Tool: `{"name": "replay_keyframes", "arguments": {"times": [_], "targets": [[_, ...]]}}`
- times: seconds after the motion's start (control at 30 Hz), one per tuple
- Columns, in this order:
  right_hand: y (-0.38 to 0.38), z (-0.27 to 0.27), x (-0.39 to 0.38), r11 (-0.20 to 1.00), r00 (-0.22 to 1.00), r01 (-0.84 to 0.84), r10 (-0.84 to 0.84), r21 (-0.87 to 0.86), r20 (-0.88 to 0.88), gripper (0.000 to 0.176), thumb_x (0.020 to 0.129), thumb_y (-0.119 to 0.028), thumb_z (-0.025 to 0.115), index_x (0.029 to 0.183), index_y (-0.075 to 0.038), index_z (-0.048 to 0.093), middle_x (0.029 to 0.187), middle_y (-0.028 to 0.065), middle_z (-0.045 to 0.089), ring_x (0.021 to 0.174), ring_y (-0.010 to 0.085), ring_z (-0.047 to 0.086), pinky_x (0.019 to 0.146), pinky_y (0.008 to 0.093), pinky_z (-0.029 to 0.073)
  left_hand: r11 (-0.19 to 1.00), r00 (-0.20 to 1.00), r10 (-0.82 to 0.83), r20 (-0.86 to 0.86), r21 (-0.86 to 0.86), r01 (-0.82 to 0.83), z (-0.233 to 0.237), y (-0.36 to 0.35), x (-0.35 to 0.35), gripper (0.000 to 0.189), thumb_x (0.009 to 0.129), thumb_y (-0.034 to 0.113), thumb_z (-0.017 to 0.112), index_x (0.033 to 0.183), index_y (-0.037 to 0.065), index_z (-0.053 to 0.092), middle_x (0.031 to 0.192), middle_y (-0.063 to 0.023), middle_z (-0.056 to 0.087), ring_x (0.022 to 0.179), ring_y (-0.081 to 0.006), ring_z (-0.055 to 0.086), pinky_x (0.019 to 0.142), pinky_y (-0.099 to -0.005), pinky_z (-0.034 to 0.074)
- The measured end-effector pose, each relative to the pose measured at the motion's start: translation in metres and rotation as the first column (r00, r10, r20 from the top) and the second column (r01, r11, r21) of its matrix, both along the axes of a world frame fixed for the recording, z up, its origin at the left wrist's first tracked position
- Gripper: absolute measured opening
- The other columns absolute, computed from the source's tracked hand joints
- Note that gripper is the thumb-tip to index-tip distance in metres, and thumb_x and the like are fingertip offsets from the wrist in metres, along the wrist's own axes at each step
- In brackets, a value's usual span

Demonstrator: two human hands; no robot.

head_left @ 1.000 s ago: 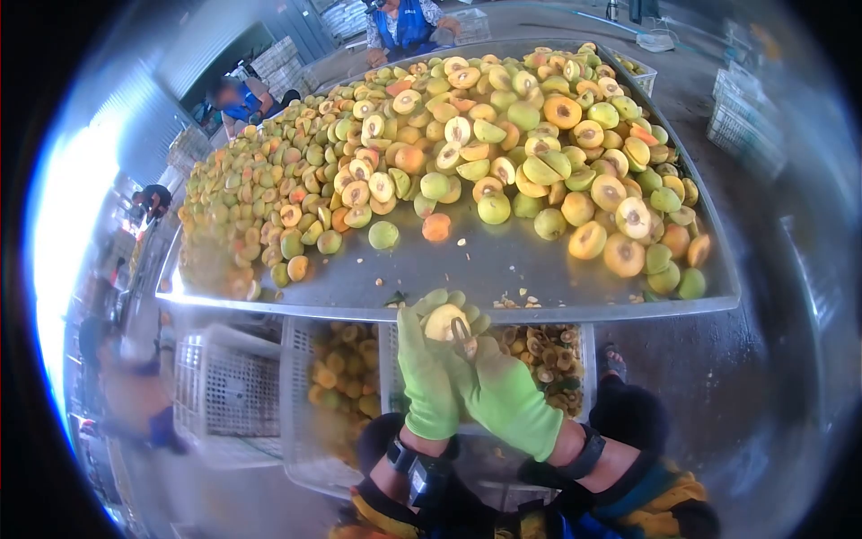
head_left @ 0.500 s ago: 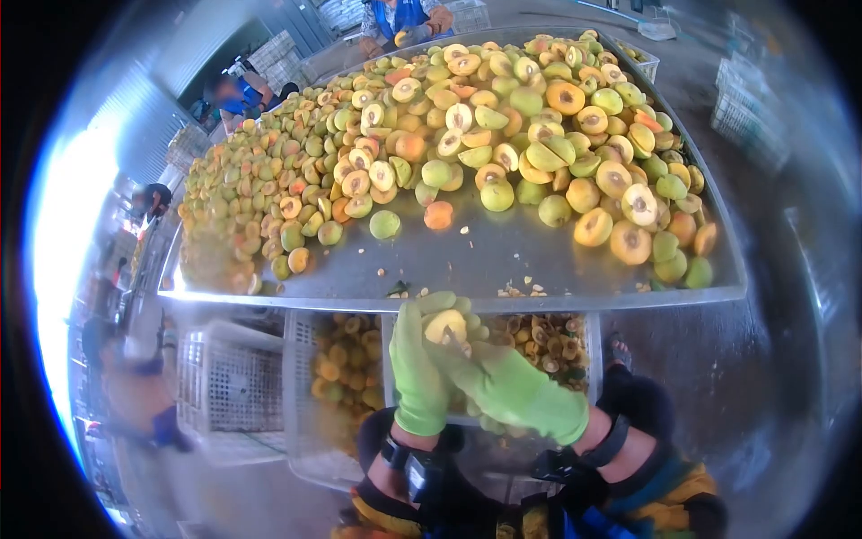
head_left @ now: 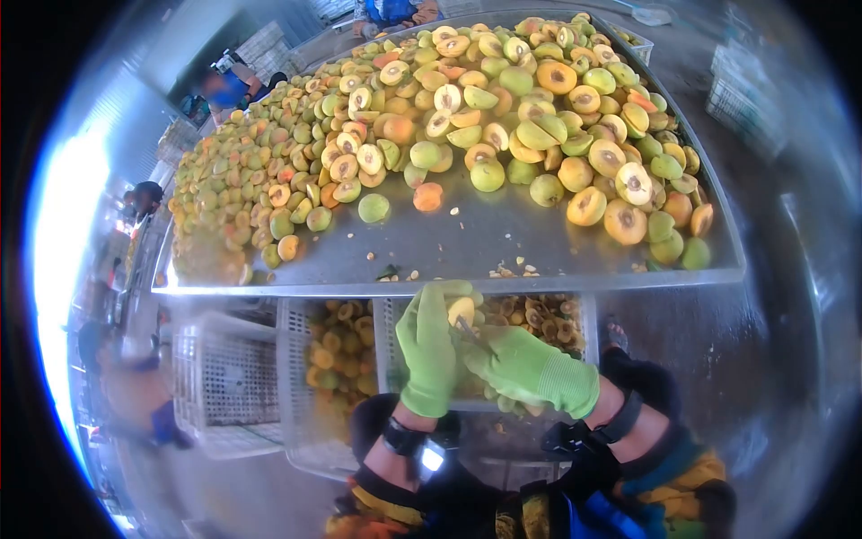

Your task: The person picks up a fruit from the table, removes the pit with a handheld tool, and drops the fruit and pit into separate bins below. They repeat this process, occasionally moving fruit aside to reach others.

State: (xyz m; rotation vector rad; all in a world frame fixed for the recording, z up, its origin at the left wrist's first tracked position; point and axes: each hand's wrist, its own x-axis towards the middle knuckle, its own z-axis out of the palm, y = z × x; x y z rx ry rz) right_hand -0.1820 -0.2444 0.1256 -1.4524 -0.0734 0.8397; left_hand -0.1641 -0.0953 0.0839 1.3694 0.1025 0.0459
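While the left hand (head_left: 429,346) cups a halved fruit (head_left: 461,311), the right hand (head_left: 530,366) grips a small tool (head_left: 471,334) at it.

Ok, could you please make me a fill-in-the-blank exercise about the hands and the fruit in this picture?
The left hand and the right hand wear gloves of the colour ____.
The fruit half is held in the ____ hand.
The small tool touching it is in the ____ hand.
The heap of fruit lies on a table made of ____.
Missing words: green; left; right; metal.
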Motion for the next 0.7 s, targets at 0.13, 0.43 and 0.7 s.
{"name": "replay_keyframes", "arguments": {"times": [0.13,0.43,0.7], "targets": [[-0.009,-0.002,0.001,0.996,0.990,-0.090,0.093,0.026,-0.104,0.040,0.099,-0.044,0.048,0.101,-0.004,0.053,0.066,0.0024,0.054,0.046,0.0086,0.052,0.035,0.0229,0.040,0.999,0.998,-0.034,-0.045,0.016,0.035,0.000,0.000,-0.006,0.034,0.103,0.024,0.044,0.102,-0.003,0.065,0.088,-0.0107,0.069,0.074,-0.0154,0.065,0.067,-0.0267,0.054],[-0.008,-0.002,0.003,0.993,0.977,-0.113,0.114,0.011,-0.181,0.039,0.098,-0.041,0.049,0.105,-0.003,0.054,0.067,0.0029,0.054,0.047,0.0094,0.054,0.035,0.0237,0.040,0.974,0.970,-0.053,0.235,0.228,-0.002,-0.015,0.000,-0.014,0.035,0.102,0.027,0.042,0.104,-0.002,0.061,0.095,-0.0122,0.068,0.078,-0.0180,0.065,0.072,-0.0301,0.055],[-0.004,-0.012,0.006,0.987,0.965,-0.081,0.113,0.141,-0.235,0.045,0.097,-0.048,0.053,0.108,-0.005,0.052,0.066,0.0040,0.055,0.043,0.0113,0.052,0.034,0.0224,0.036,0.976,0.992,-0.108,-0.061,-0.198,0.095,-0.013,0.011,-0.010,0.041,0.105,0.034,0.038,0.113,-0.001,0.059,0.103,-0.0139,0.067,0.087,-0.0209,0.065,0.079,-0.0339,0.054]]}}
